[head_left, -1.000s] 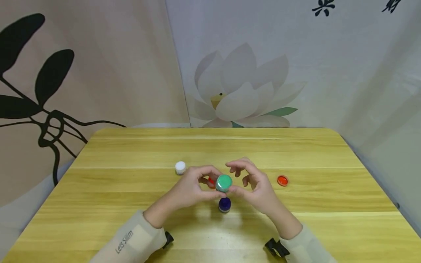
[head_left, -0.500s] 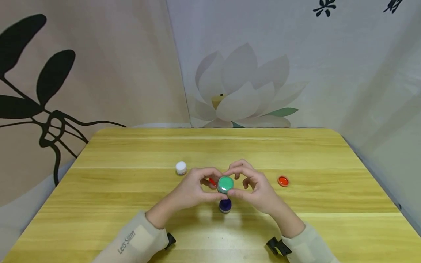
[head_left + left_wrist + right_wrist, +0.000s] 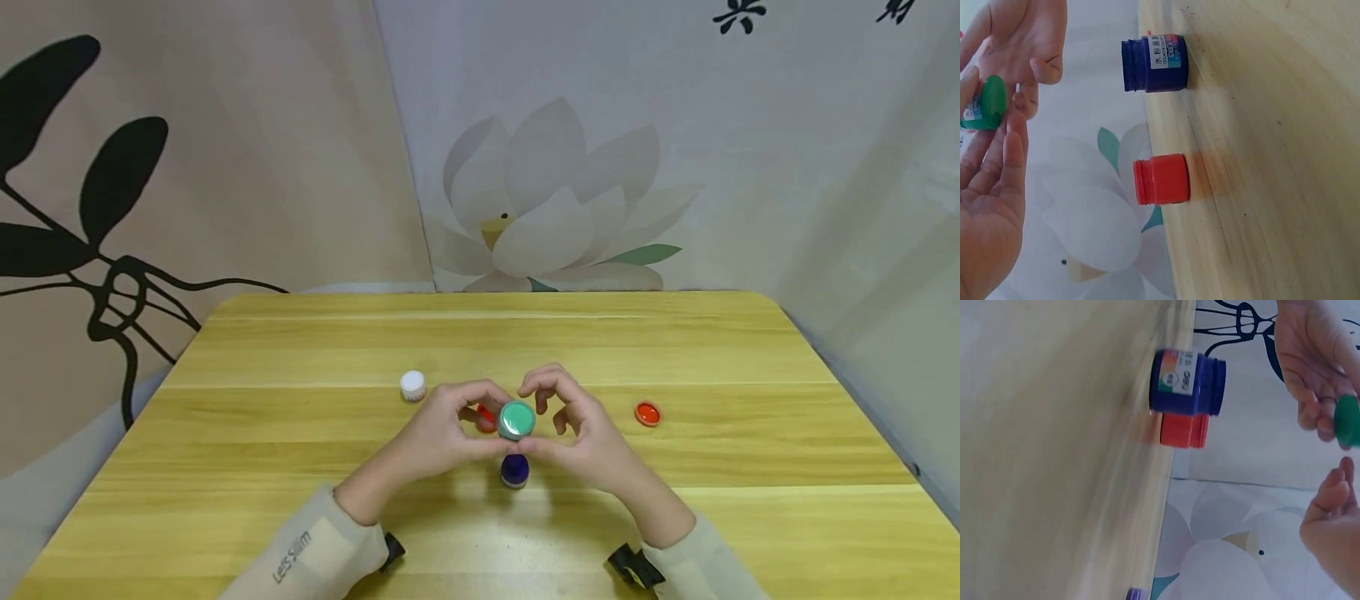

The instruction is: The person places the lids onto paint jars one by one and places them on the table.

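My left hand (image 3: 442,421) holds a small green paint jar (image 3: 517,420) between thumb and fingers, above the table. In the right wrist view the fingers of that hand touch its green end (image 3: 1347,420). Facing it, my right hand (image 3: 577,425) has its thumb at the jar's near side, while its other fingers are raised and loosely bent, apart from the jar. Below stands a dark blue gouache jar (image 3: 1163,62), its threaded neck bare. A red jar (image 3: 1163,179), also lidless, stands behind it, partly hidden by my left hand in the head view.
A white jar (image 3: 412,385) stands left of my left hand. To the right lies a round red lid (image 3: 647,413) on the wooden table (image 3: 300,342). A small purple object (image 3: 1134,594) shows at the right wrist view's lower edge. Printed curtains hang behind the table.
My right index finger came down to the green jar half a second ago and is now lifted off again. The green jar has shifted slightly right; the jars on the table have not moved.
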Demonstrator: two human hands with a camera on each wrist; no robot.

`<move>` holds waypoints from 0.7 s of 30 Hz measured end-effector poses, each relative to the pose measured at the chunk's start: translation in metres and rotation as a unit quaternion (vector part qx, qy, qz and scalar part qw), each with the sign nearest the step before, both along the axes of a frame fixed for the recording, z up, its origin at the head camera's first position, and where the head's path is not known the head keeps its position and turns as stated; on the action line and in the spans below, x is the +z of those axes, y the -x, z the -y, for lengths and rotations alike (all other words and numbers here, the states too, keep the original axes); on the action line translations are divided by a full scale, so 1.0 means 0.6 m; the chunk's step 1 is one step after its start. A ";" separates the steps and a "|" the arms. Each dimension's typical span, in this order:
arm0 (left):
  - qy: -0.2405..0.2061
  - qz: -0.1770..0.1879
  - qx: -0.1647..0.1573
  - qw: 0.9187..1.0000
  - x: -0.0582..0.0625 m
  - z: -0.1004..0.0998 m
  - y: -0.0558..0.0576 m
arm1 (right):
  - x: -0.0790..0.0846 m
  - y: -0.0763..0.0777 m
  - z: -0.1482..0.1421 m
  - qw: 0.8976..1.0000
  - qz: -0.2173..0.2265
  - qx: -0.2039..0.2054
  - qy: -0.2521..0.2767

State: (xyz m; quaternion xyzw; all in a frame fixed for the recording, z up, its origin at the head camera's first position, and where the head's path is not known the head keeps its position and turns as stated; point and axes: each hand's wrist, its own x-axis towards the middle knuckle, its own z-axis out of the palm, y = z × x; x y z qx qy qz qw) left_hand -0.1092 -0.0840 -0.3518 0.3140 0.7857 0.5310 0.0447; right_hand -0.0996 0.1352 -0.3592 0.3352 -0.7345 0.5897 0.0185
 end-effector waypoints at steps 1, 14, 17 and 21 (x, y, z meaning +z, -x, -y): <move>0.000 0.003 -0.002 1.000 0.000 0.000 0.000 | 0.000 0.002 -0.003 1.000 -0.001 0.008 0.001; 0.017 0.022 -0.037 0.999 -0.001 0.005 0.003 | 0.005 0.027 -0.027 0.994 0.001 0.110 -0.018; 0.016 0.016 -0.040 0.999 -0.001 0.005 0.004 | 0.001 0.027 -0.027 0.993 0.005 0.114 -0.021; 0.014 0.013 -0.044 0.999 -0.002 0.005 0.004 | -0.003 0.027 -0.025 0.994 0.002 0.104 -0.021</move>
